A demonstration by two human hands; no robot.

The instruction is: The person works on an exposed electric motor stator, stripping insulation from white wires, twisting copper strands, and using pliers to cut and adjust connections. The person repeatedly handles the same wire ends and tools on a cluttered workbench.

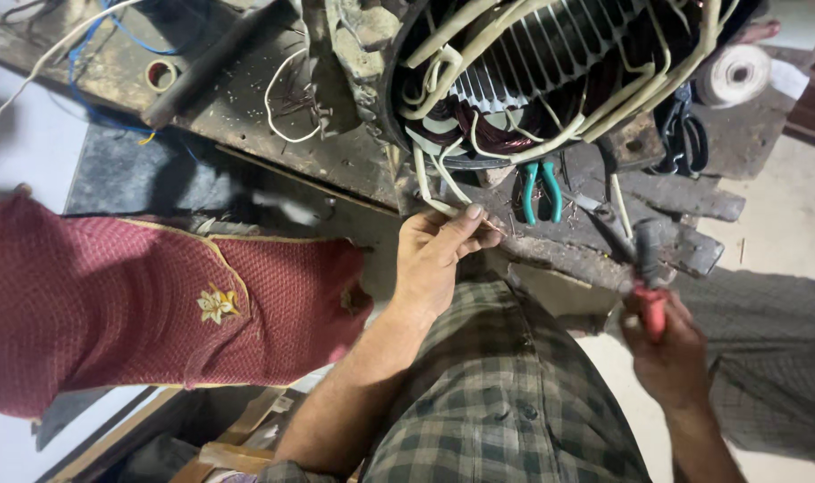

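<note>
A large motor stator (pixel 550 72) with copper windings and several cream sleeved leads rests on a worn wooden bench (pixel 336 152). My left hand (pixel 434 255) pinches the end of one cream lead (pixel 430 183) below the stator, with bare wire showing past my thumb. My right hand (pixel 667 344) grips a red-handled tool (pixel 650 277) whose dark head points up toward the bench edge. Whether the tool touches the wire is unclear.
Teal-handled pliers (pixel 541 192) lie under the stator. Black scissors (pixel 684 143) and a roll of white tape (pixel 736 76) sit at the right. A maroon embroidered cushion (pixel 148 304) is at the left. A small tape ring (pixel 161 74), a dark rod and loose wires lie at the bench's left.
</note>
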